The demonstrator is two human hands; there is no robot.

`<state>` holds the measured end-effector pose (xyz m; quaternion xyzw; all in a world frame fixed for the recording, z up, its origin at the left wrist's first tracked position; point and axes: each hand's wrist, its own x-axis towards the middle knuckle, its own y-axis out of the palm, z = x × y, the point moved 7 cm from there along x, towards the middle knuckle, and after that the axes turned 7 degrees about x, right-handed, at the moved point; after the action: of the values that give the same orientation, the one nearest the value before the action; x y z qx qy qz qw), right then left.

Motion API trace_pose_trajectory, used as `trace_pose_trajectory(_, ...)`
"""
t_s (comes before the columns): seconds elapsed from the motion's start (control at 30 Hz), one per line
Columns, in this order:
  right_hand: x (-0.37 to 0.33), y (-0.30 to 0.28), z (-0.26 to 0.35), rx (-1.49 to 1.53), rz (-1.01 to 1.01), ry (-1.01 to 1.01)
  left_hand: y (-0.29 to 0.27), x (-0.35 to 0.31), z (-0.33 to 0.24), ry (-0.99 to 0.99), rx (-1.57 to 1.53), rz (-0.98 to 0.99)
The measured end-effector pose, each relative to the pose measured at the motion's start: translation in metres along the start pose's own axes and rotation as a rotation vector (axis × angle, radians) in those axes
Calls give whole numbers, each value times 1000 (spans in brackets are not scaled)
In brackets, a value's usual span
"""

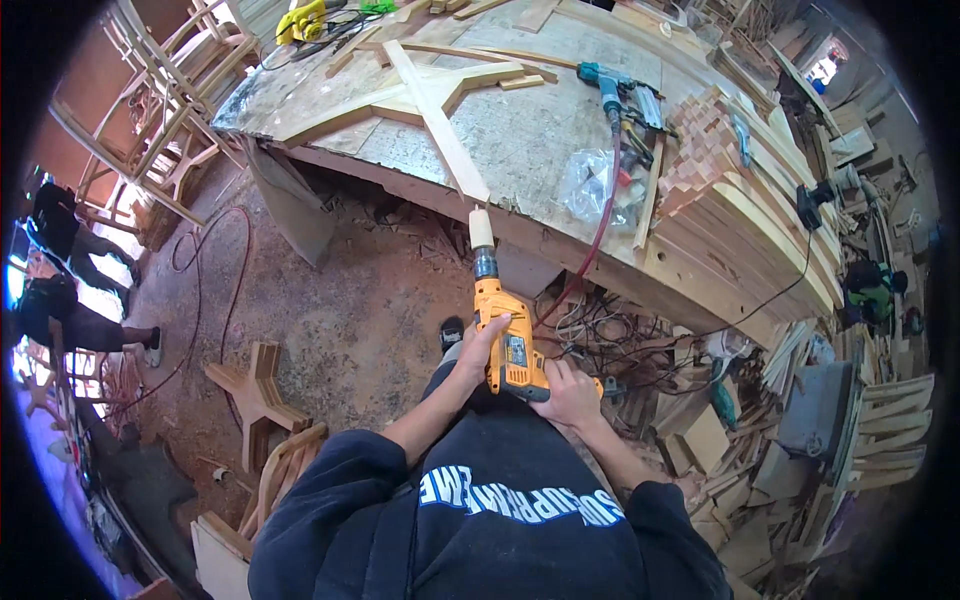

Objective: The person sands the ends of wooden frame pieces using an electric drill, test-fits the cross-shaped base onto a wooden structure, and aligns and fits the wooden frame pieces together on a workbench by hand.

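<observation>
My two hands hold a yellow power drill (515, 345) at the front edge of the workbench (530, 150). Fingers of my left hand (480, 350) close on the left side of its body. My right hand (572, 393) grips the rear handle. A pale wooden cylinder (479, 229) sits beyond the chuck, with a thin tip sticking out towards the bench. Just ahead of that tip is the end of a light wooden bar, part of a crossed wooden frame (432, 110) lying on the bench and jutting to its edge. I cannot tell whether tip and bar touch.
Right of the frame lie a teal nail gun (603, 85) with a red hose (602, 215), a clear plastic bag (590, 185) and stacked wooden parts (740, 190). Chair frames (160, 120) stand left, near another person's legs. Star-shaped wooden pieces (258, 385) and offcuts (700, 440) cover parts of the floor.
</observation>
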<state>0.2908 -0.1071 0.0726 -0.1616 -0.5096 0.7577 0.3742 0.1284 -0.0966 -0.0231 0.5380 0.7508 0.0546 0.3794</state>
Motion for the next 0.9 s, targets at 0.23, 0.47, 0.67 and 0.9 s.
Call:
trace_pose_trajectory(0.23, -8, 22, 28, 19, -46, 88, -22, -7, -14, -64, 129, 49)
trace_pose_trajectory(0.47, -2, 61, 78, 98, -131, 272, -70, -10, -40, -177, 336, 62)
trace_pose_trajectory(0.67, 19, 93, 125, 92, -210, 407, -102, 1, -69, -214, 451, 219)
trace_pose_trajectory(0.9, 35, 119, 157, -54, -193, 570, -122, 19, -75, -273, 393, 404)
